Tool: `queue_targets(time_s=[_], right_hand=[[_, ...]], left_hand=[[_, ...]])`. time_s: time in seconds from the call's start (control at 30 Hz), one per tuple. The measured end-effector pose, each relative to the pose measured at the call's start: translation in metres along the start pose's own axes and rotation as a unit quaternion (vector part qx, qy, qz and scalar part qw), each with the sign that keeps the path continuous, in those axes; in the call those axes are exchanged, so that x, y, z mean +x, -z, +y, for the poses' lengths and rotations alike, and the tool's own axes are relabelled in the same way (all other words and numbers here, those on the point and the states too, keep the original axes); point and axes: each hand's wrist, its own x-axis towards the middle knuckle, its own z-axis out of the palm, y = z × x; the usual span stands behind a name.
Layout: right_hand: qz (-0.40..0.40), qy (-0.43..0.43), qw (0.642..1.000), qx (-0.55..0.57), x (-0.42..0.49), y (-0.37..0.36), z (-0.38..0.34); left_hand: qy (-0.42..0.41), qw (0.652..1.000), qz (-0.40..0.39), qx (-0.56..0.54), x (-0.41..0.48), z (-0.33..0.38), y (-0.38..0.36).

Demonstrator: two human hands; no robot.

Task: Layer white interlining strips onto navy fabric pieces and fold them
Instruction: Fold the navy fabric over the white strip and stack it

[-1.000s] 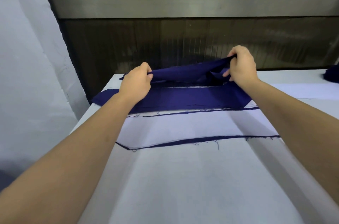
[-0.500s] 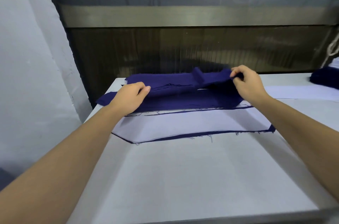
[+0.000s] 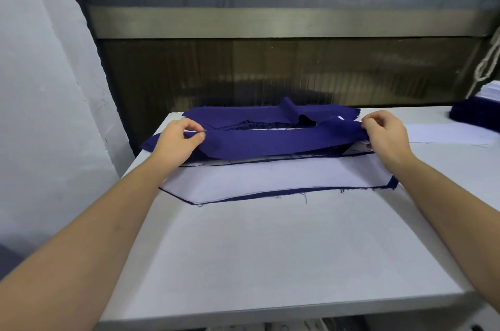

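Pinching navy strip [image 3: 270,141] — L hand [image 3: 177,141], R hand [image 3: 388,138]

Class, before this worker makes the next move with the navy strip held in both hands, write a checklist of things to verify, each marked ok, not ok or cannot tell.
1. The left hand pinches one end of the navy strip: ok.
2. The right hand pinches the other end: ok.
3. The strip spans between them untwisted: ok.
4. The white interlining lies flat on the navy piece in front: ok.
5. The pile behind is tidy: not ok, rumpled, one fold sticking up.
6. The strip is free of the pile: cannot tell.
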Motion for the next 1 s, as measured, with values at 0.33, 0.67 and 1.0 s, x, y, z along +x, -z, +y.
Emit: queue_targets(time_s=[0.33, 0.67, 1.0], right_hand=[[0.018, -0.079, 0.99, 0.118, 0.007, 0.011, 0.005], [-0.024, -0.13, 0.978, 0.163, 0.006, 0.023, 0.003], [0.012, -0.125, 0.987, 0.103, 0.009, 0.026, 0.012]], left_hand=[[-0.038, 0.998, -0.013, 0.043, -0.004, 0.002, 0.004], [0.0, 0.994, -0.102, 0.023, -0.006, 0.004, 0.018], [0.023, 0.997, -0.072, 0.033, -0.005, -0.003, 0.026]])
